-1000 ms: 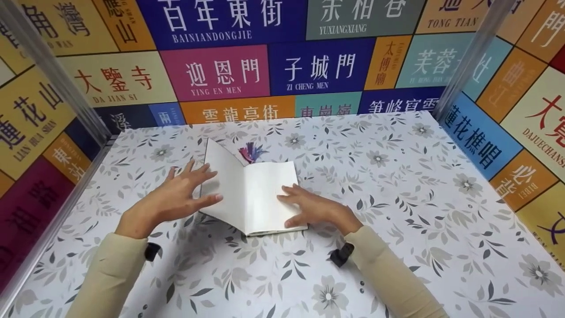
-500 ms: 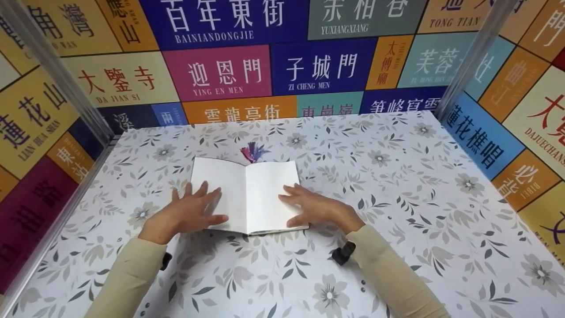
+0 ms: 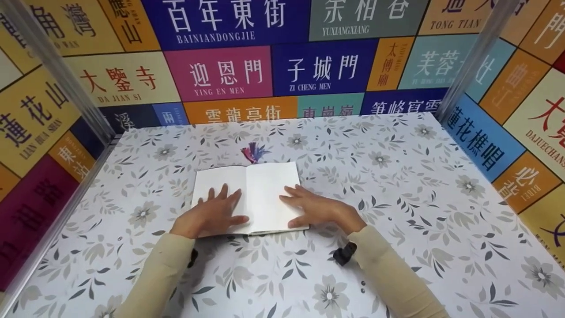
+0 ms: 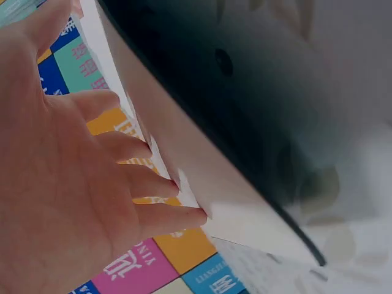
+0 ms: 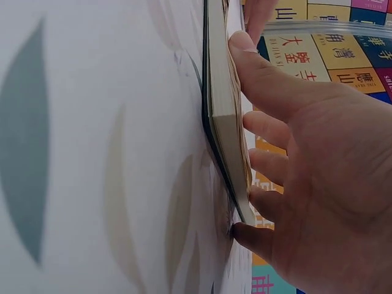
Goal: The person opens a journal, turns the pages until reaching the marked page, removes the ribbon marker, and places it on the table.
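We see that the left hand point(image 3: 216, 212) has shifted right and lower in the frame, and the left side of the notebook point(image 3: 267, 194), raised a second ago, has come down with it. The notebook lies open at the centre of the frame on the floral tablecloth point(image 3: 397, 176), its visible pages white. The left hand's fingers, straight and spread, rest on the left page; the right hand point(image 3: 311, 207) has its fingers spread on the right page's edge. A pink, purple and blue tassel point(image 3: 252, 152) lies just above the notebook.

In the right wrist view we see the thick page block point(image 5: 219, 73) above a dark cover; the left wrist view shows the left flap's dark edge point(image 4: 239, 169).

On the wall panels point(image 3: 218, 73) across the top we read BAINIANDONGJIE, YING EN MEN, ZI CHENG MEN and DA JIAN SI.
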`<state>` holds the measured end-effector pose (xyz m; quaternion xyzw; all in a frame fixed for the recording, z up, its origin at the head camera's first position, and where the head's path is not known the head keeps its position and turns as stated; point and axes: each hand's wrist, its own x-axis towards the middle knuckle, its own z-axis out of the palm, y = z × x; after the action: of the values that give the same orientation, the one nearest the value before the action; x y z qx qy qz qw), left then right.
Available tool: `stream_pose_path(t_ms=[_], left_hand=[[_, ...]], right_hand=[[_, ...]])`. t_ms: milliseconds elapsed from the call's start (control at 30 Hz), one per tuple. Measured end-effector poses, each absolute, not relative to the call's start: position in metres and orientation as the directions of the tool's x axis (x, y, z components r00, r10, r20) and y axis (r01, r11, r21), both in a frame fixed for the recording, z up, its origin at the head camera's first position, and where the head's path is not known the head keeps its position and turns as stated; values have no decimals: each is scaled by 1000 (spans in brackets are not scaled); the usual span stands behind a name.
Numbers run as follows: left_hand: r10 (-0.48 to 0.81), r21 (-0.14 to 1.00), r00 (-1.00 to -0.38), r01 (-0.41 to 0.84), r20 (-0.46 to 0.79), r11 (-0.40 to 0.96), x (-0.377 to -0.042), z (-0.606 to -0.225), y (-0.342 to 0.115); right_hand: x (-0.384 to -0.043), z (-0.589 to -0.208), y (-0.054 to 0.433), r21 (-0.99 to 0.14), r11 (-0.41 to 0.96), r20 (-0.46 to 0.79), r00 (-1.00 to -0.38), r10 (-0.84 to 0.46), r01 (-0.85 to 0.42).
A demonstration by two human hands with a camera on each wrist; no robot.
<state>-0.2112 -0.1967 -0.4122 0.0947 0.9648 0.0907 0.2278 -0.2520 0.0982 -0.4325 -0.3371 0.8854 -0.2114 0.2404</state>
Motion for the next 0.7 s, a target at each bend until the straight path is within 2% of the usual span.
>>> stream_pose_path(t_ms=[300,700], left_hand=[[256,255,-888,165,-381,953,-220,-424,-188],[258,277,-868,147,-423,949,-229,-422,-177]], right_hand=[[-251,-432,100,-587,645,-258,-642,-722,-489],[-251,-434,99,-568,658,-270,-643,-717,-495]])
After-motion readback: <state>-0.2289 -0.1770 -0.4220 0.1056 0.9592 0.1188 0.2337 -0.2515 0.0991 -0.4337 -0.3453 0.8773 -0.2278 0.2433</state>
